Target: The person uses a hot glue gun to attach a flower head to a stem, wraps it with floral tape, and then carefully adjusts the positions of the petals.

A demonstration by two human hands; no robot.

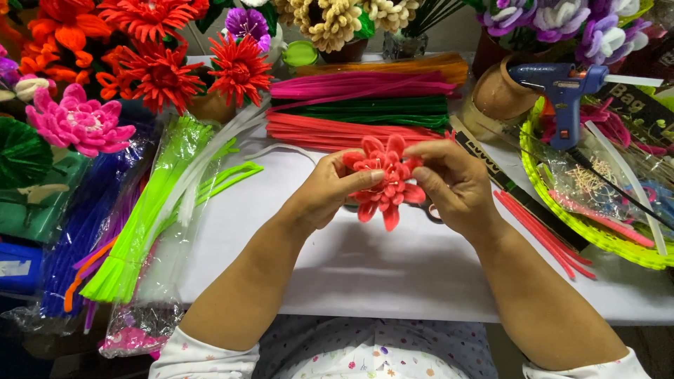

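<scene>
Both my hands hold a coral-red pipe-cleaner flower [382, 184] above the white table [365, 267]. My left hand [330, 189] grips it from the left, thumb across the petals. From the right, my right hand [453, 184] pinches its upper petals with the fingertips. Something dark lies on the table under the right hand, mostly hidden.
Bundles of pink, green, red and orange pipe cleaners [358, 109] lie behind the flower. Bright green and white ones in plastic bags [151, 217] sit left. A blue glue gun [562, 95] rests over a yellow-green basket [604, 238] right. Finished flowers [151, 70] line the back; loose red stems [544, 235] lie right.
</scene>
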